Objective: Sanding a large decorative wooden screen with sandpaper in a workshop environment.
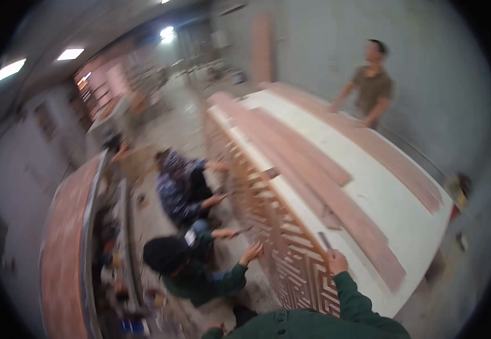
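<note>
My right hand (pixel 337 263), in a dark green sleeve, is closed around a narrow, dark, flat-bladed tool (pixel 324 240); blur hides its exact kind. It is at the near edge of the white-topped table (pixel 364 195), by the top edge of a brown wooden lattice panel (pixel 290 243) with a geometric cut-out pattern. The panel stands on its long edge along the table's left side. At the lower edge of the view, my left hand (pixel 216 330) shows only in part, low beside my body, its fingers unclear.
Long reddish-brown boards (pixel 313 181) lie on the table. Two people crouch left of the panel, a dark-capped one (pixel 200 271) and a patterned-jacket one (pixel 180 183), hands near it. A person (pixel 372 90) leans on the far side. Left stands a bench with a reddish top (pixel 67 237) and clutter.
</note>
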A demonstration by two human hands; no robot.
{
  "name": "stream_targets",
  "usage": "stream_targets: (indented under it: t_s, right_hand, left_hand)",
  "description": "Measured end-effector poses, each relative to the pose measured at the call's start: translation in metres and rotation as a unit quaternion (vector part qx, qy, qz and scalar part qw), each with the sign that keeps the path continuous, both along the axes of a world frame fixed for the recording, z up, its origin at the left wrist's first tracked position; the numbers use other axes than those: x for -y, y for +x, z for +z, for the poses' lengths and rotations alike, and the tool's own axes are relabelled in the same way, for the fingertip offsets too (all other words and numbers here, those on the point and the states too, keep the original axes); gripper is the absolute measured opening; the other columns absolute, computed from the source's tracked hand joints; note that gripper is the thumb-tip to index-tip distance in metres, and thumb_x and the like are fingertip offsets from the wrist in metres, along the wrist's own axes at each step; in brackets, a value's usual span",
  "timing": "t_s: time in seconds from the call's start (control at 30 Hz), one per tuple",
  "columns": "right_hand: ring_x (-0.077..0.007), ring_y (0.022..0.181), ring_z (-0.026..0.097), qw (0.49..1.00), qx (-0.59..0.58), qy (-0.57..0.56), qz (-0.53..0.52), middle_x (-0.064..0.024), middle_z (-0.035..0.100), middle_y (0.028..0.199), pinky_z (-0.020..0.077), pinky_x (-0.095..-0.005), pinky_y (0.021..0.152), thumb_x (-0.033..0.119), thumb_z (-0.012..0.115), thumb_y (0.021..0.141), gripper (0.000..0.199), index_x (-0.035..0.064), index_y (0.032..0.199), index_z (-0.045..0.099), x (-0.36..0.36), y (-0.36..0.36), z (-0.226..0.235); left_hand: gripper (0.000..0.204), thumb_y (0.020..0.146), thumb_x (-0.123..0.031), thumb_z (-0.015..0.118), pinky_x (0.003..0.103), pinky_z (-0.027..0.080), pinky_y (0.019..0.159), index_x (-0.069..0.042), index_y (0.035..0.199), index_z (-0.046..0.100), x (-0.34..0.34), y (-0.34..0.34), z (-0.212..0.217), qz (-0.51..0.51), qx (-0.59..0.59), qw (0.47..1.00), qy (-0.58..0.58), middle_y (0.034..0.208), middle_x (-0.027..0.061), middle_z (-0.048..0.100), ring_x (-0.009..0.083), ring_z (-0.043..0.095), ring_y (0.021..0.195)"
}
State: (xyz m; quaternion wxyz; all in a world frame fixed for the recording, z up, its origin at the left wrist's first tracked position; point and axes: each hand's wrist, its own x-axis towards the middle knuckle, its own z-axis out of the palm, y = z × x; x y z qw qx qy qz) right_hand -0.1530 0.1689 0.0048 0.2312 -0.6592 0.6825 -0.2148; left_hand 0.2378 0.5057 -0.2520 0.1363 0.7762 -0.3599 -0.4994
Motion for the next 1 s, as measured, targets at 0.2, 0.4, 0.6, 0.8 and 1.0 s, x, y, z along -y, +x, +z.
stream_targets:
  t_s: [0.2,0.4,0.6,0.8,1.0]
  right_hand:
    - [-0.0386,0.083,0.056,0.998,0.013,-0.024,0.049,-0.0214,0.06,0.084,0.0417,-0.0441,0.072,0.038,0.039,0.088,0.041,0.0028,0.093,0.059,0.008,0.017,0.008]
    - [-0.0384,0.083,0.056,0.998,0.014,-0.005,0.06,-0.0219,0.06,0.086,0.0412,-0.0434,0.072,0.038,0.038,0.089,0.042,0.0018,0.095,0.058,0.007,0.017,0.008]
    - [-0.0418,0.082,0.054,0.998,-0.009,-0.024,0.061,-0.024,0.059,0.083,0.041,-0.0464,0.071,0.04,0.037,0.088,0.044,0.0018,0.091,0.058,0.001,0.012,0.006]
    - [-0.0403,0.082,0.055,0.997,-0.048,-0.008,0.055,-0.0232,0.059,0.085,0.0411,-0.0466,0.072,0.04,0.036,0.088,0.044,0.0027,0.094,0.058,0.001,0.026,0.018]
    - [-0.0409,0.083,0.055,0.997,-0.046,0.009,0.067,-0.0237,0.059,0.085,0.0407,-0.0475,0.072,0.041,0.035,0.088,0.045,0.0037,0.095,0.058,0.0,0.034,0.02]
  left_hand:
    - [0.029,0.076,-0.032,0.058,0.039,0.049,0.058,-0.005,0.085,0.063,-0.088,-0.017,-0.011,0.41,-0.08,0.908,0.021,0.074,0.0125,0.062,0.0238,0.06,0.062]
    - [0.026,0.079,-0.013,0.061,0.038,0.052,0.053,0.0,0.1,0.055,-0.052,-0.048,0.038,0.532,-0.141,0.835,0.021,0.083,0.0104,0.06,0.0237,0.058,0.067]
    - [0.021,0.084,-0.02,0.054,0.039,0.049,0.051,-0.001,0.095,0.055,-0.061,-0.043,0.032,0.499,-0.142,0.855,0.008,0.081,0.0107,0.058,0.0264,0.059,0.062]
    - [0.031,0.084,-0.023,0.054,0.04,0.046,0.05,-0.003,0.107,0.049,-0.081,-0.026,0.019,0.504,-0.172,0.846,0.02,0.085,0.0093,0.057,0.0303,0.06,0.064]
    - [0.055,0.082,-0.022,0.057,0.045,0.045,0.05,-0.006,0.128,0.031,-0.111,-0.03,0.005,0.568,-0.173,0.805,-0.011,0.092,0.0123,0.059,0.0336,0.06,0.067]
